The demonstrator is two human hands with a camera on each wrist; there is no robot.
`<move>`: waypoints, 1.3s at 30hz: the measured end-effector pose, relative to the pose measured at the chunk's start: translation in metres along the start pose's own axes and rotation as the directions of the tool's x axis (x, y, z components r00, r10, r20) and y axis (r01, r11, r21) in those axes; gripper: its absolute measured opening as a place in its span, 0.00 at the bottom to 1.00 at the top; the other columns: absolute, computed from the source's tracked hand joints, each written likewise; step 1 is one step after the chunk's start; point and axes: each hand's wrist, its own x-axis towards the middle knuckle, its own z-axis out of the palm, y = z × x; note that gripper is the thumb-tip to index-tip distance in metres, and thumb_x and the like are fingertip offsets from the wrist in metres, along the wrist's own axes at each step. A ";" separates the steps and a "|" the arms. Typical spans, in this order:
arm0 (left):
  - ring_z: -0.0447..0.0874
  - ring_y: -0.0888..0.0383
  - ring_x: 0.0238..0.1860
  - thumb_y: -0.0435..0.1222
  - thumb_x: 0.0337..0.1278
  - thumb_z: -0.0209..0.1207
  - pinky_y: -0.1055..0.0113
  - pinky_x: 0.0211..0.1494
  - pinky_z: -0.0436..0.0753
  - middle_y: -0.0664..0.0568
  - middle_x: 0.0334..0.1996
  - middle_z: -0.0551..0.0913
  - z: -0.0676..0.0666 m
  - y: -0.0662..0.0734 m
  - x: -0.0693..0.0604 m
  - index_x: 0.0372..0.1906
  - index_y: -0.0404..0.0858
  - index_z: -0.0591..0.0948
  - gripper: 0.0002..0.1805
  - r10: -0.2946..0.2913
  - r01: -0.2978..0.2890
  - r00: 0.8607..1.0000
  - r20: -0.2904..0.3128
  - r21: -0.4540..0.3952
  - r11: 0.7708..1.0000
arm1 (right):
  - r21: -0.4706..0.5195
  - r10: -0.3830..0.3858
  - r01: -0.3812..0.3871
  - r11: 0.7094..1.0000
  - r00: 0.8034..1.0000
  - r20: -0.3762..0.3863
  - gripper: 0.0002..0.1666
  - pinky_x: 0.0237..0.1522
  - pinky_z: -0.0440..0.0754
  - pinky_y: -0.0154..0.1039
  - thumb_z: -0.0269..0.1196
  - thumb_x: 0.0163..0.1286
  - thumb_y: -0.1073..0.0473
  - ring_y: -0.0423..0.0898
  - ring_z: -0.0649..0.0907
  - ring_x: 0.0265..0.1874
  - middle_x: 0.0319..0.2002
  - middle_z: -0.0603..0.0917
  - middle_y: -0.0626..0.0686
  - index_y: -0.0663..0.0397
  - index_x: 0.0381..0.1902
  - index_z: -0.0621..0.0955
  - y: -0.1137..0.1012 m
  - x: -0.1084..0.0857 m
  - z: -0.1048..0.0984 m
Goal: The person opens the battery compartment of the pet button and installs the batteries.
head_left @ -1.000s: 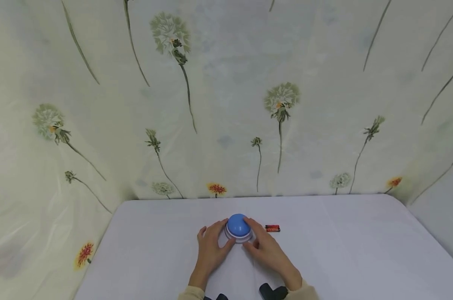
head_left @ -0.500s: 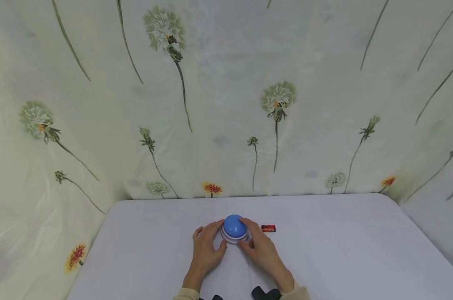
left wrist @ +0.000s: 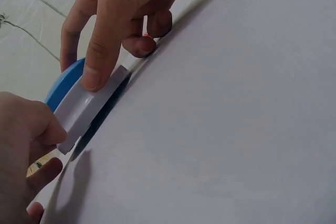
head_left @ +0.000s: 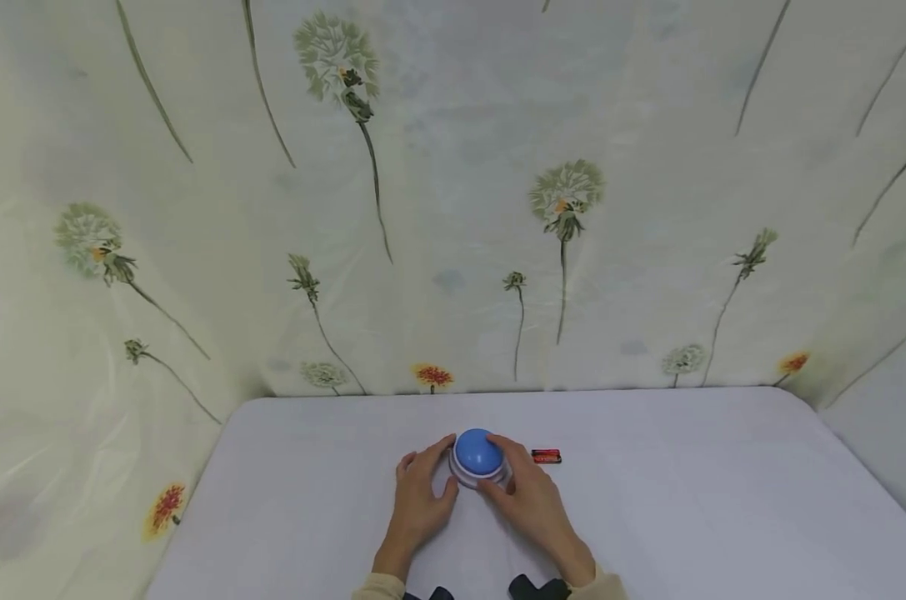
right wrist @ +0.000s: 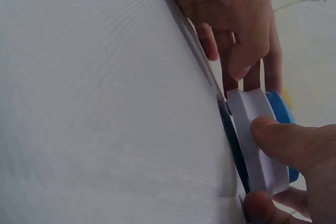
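A blue dome on a round white base sits near the table's far edge. My right hand pinches it from the right, its thumb pressed on the near side of the base and fingers by the dome. At the left side is my left hand, fingertips beside the base and thumb standing apart from it in the head view. A dark strip shows under the base in both wrist views; whether that is a gap or shadow I cannot tell.
Red and black batteries lie just right of my right hand on the white-covered table. Behind the table hangs a cloth printed with dandelions. Black objects show near both sleeves at the bottom edge.
My left thumb has come away from the base toward the left. My right thumb has moved slightly left onto its near side. The head view has shifted a little.
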 end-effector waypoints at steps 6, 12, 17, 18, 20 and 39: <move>0.73 0.56 0.62 0.30 0.42 0.64 0.47 0.62 0.70 0.55 0.60 0.74 0.001 -0.002 -0.001 0.67 0.52 0.67 0.41 0.038 -0.034 0.996 0.075 -0.059 0.998 | 0.037 0.005 -0.006 0.999 1.000 0.013 0.39 0.21 0.68 0.26 0.72 0.53 0.50 0.30 0.70 0.20 0.52 0.78 0.45 0.39 0.63 0.71 -0.002 -0.003 -0.001; 0.69 0.54 0.63 0.31 0.41 0.70 0.55 0.63 0.74 0.51 0.65 0.62 0.002 -0.004 0.000 0.70 0.55 0.61 0.49 0.099 -0.088 0.990 0.097 -0.109 0.990 | 0.117 -0.032 0.030 0.993 0.999 0.021 0.39 0.25 0.72 0.27 0.73 0.53 0.51 0.31 0.75 0.24 0.55 0.78 0.47 0.43 0.62 0.72 -0.007 0.001 -0.007; 0.70 0.55 0.61 0.34 0.37 0.74 0.55 0.60 0.76 0.51 0.66 0.61 0.001 -0.003 0.004 0.70 0.56 0.61 0.51 0.111 -0.108 0.993 0.042 -0.085 0.991 | 0.162 -0.016 0.005 0.987 0.998 0.066 0.38 0.27 0.74 0.27 0.72 0.54 0.50 0.32 0.77 0.27 0.52 0.80 0.46 0.40 0.63 0.71 -0.010 0.004 -0.012; 0.70 0.55 0.61 0.34 0.37 0.75 0.54 0.60 0.75 0.51 0.65 0.62 0.001 -0.003 0.004 0.70 0.56 0.62 0.51 0.112 -0.109 0.993 0.032 -0.079 0.991 | 0.168 -0.012 -0.001 0.986 0.997 0.077 0.38 0.27 0.74 0.28 0.71 0.54 0.49 0.32 0.77 0.27 0.51 0.80 0.46 0.40 0.63 0.71 -0.010 0.004 -0.013; 0.70 0.55 0.62 0.34 0.36 0.75 0.51 0.59 0.73 0.53 0.64 0.65 0.000 -0.003 0.004 0.70 0.56 0.63 0.51 0.107 -0.106 0.994 0.017 -0.068 0.992 | 0.173 -0.004 -0.014 0.985 0.995 0.103 0.38 0.28 0.74 0.28 0.71 0.55 0.47 0.32 0.77 0.27 0.50 0.80 0.46 0.38 0.63 0.71 -0.009 0.005 -0.014; 0.71 0.59 0.65 0.26 0.39 0.71 0.66 0.65 0.71 0.59 0.63 0.73 -0.004 0.002 0.005 0.62 0.50 0.74 0.39 0.275 -0.279 0.960 -0.053 -0.113 0.954 | 0.210 0.022 -0.060 0.976 0.984 0.177 0.35 0.28 0.76 0.29 0.67 0.58 0.43 0.34 0.79 0.28 0.54 0.79 0.45 0.34 0.63 0.71 -0.011 0.002 -0.023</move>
